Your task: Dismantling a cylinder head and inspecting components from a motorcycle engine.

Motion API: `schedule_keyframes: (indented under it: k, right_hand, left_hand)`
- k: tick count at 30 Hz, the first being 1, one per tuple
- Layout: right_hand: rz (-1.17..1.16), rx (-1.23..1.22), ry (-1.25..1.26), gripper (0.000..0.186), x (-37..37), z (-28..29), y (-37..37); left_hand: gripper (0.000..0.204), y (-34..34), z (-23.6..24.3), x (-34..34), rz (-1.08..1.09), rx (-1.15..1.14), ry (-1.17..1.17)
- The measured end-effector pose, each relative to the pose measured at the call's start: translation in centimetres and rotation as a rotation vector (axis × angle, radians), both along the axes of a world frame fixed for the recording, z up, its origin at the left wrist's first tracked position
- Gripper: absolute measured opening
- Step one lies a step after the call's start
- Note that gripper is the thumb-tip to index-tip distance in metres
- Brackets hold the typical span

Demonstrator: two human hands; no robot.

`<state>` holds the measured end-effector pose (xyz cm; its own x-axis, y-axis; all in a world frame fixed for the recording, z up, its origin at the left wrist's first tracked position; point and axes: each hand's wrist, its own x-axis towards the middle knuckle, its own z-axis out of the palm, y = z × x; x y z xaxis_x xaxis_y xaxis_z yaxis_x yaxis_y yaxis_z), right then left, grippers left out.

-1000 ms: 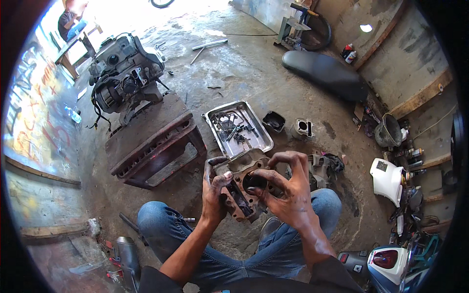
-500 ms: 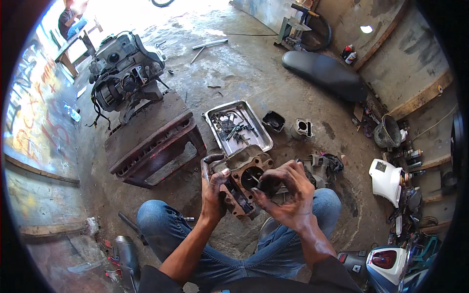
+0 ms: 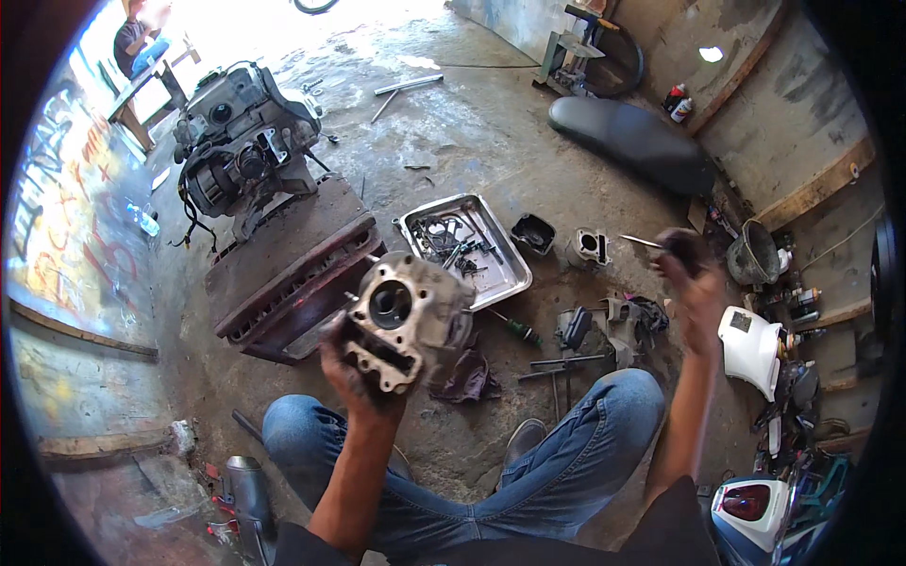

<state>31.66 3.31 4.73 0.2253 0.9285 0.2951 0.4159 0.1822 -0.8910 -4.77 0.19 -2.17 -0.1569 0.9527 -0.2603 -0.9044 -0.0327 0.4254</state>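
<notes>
Engine block (image 3: 415,325), grey, grimy, round-bored

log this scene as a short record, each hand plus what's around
left hand: left hand grips a grey metal engine part, its round bore facing up
right hand: right hand is out to the right, apart from that part; blurred, with a thin pale rod seeming to stick out
tray: shallow metal tray with small dark parts
floor nearby: green-handled screwdriver, T-shaped tool, dark purple cloth
left side: large engine on a dark red crate
</notes>
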Motion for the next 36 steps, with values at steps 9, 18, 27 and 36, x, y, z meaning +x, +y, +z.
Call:
schedule_keyframes:
  k: [9,18,27,36]
  right_hand:
    - [0.321,-0.547,-0.193,0.026,-2.5,-27.2,9.4]
    - [0.495,-0.645,-0.337,0.032,-4.8,-29.8,10.5]
    - [0.692,-0.603,0.062,0.06,-8.9,-1.5,6.3]
    - [0.608,-0.573,0.151,0.088,-17.6,-0.4,-3.0]
  left_hand:
    - [0.038,-0.3,0.5,-0.5,0.052,-0.086,-0.022]
    - [0.033,-1.3,0.4,-0.2,-0.031,-0.202,0.091]
    - [0.03,-1.4,2.4,0.1,-0.016,-0.039,0.145]
    - [0.035,-2.0,2.8,0.0,-0.019,0.038,0.015]
